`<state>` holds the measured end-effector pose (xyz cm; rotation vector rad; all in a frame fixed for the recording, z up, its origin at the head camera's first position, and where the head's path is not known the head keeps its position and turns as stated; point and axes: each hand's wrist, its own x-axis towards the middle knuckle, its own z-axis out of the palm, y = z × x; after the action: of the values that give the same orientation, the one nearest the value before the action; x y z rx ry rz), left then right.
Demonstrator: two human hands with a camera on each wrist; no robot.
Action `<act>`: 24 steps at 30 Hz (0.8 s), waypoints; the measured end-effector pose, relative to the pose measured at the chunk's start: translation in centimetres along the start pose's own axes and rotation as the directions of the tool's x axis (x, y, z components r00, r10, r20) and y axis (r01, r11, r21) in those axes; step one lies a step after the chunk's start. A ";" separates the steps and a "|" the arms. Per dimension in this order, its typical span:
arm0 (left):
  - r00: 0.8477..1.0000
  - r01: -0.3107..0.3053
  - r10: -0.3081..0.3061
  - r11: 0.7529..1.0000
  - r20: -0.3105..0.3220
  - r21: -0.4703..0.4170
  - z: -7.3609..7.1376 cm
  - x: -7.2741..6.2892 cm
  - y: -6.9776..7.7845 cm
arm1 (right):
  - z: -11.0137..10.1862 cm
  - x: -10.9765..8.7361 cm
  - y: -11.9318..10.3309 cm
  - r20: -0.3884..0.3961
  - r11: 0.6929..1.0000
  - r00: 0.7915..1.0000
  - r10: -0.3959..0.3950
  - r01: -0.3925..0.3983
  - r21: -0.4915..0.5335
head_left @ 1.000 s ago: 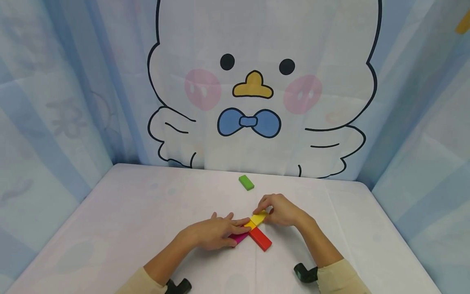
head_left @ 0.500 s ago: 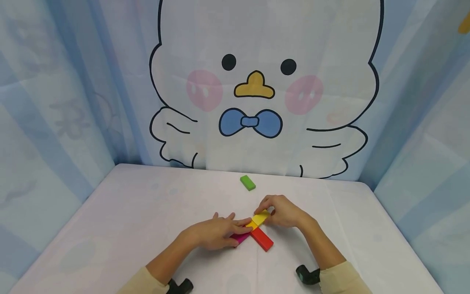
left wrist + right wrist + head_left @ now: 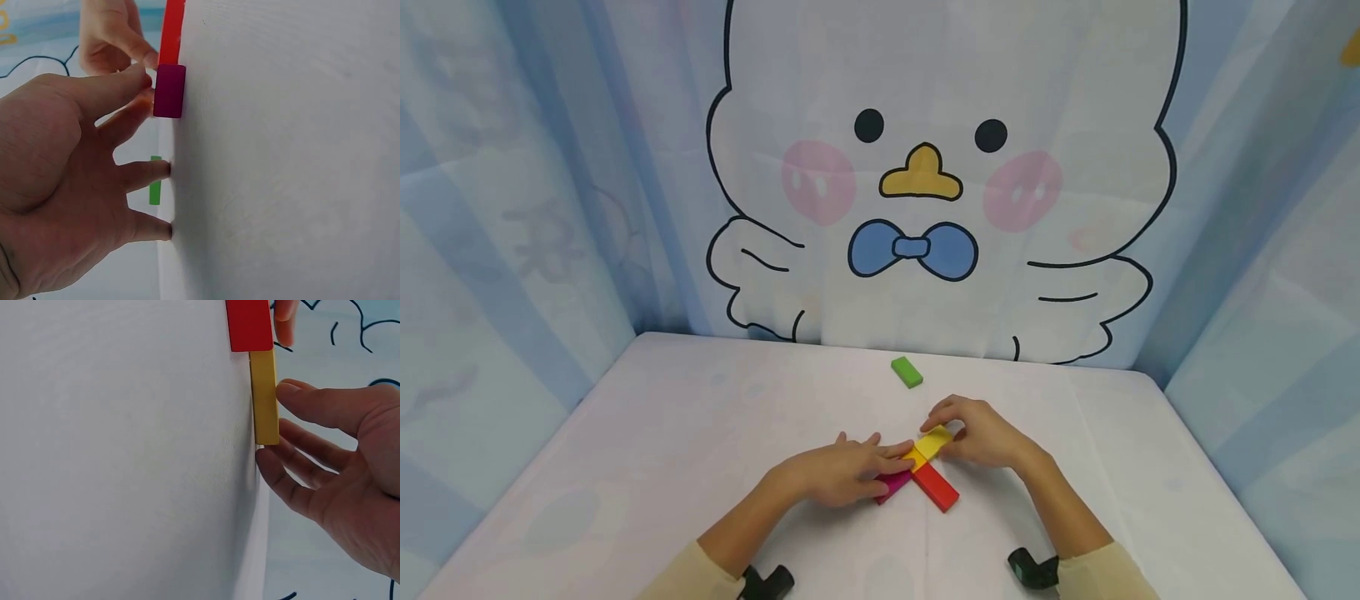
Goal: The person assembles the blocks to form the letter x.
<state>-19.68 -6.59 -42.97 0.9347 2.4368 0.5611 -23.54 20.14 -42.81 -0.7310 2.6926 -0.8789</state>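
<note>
Several flat rectangular blocks lie joined on the white table. My left hand has its fingers spread over their left side, the thumb at the magenta block and two fingertips over the orange-yellow block. Two other left fingertips touch the tabletop. My right hand holds the lighter yellow block at its outer end, thumb on one side and fingers round the other. A red block angles toward the near right, touched by neither hand.
A green block lies apart, near the back of the white table. Behind it hangs a curtain with a cartoon bird. Dark camera mounts sit at both wrists.
Both hands stay at the same blocks, with the right fingers shifting only slightly. The whole view drifts a little to the right. The blocks keep their arrangement.
</note>
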 end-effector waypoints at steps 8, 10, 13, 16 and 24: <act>1.000 -0.009 0.009 1.000 -0.010 -0.029 -0.2 0.0 -0.5 | 0.1 -1.1 0.0 -0.041 1.000 0.999 -0.003 0.003 -0.004; 1.000 -0.011 0.011 0.999 -0.016 -0.038 -0.2 0.1 -0.8 | 0.1 -1.3 0.0 -0.049 1.000 0.999 -0.006 0.006 -0.011; 1.000 -0.011 0.010 0.999 -0.029 -0.034 -0.2 0.1 -1.0 | 0.1 -1.7 0.0 -0.063 0.999 0.998 -0.021 0.019 -0.029; 0.999 -0.003 0.001 0.999 -0.039 -0.034 -0.3 0.1 -1.0 | 0.1 -2.1 -0.2 -0.070 0.998 0.997 -0.029 0.025 -0.051; 0.998 -0.019 0.016 0.998 -0.053 -0.058 -0.8 -0.2 -1.3 | 0.2 -3.0 -0.6 -0.074 0.999 0.997 -0.012 0.008 -0.054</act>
<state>-20.65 -7.80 -42.95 0.9287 2.4469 0.6674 -20.69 21.09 -42.48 -0.7377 2.7898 -0.8560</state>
